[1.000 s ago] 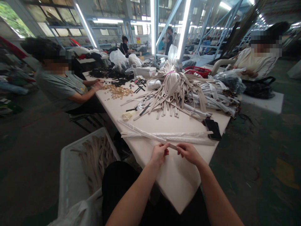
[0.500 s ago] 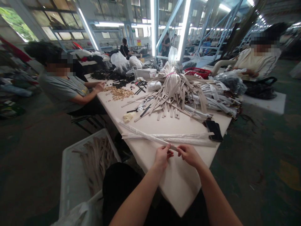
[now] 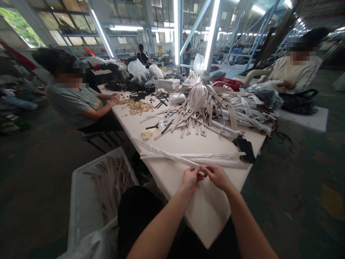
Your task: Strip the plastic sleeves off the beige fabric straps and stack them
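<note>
A long pale strap [image 3: 169,154] in a white, film-like wrapping runs from the table's left edge to my hands. Near its close end, my left hand [image 3: 192,178] pinches it between thumb and fingers. My right hand [image 3: 217,176] closes on the very end, its fingertips touching those of the left; they hide the strap's tip. Behind the hands, more wrapped straps [image 3: 215,156] lie flat across the table [image 3: 199,212].
A large bundle of beige straps [image 3: 198,100] spreads over the table, with gold metal pieces [image 3: 137,107] to its left. A dark phone or wallet [image 3: 245,150] lies at the right edge. A white bin [image 3: 74,201] of straps stands lower left. Co-workers [image 3: 77,100] sit on both sides.
My left hand has slid right along the strap up to my right hand, covering the bare beige end that showed between them. My right hand has stayed almost in place.
</note>
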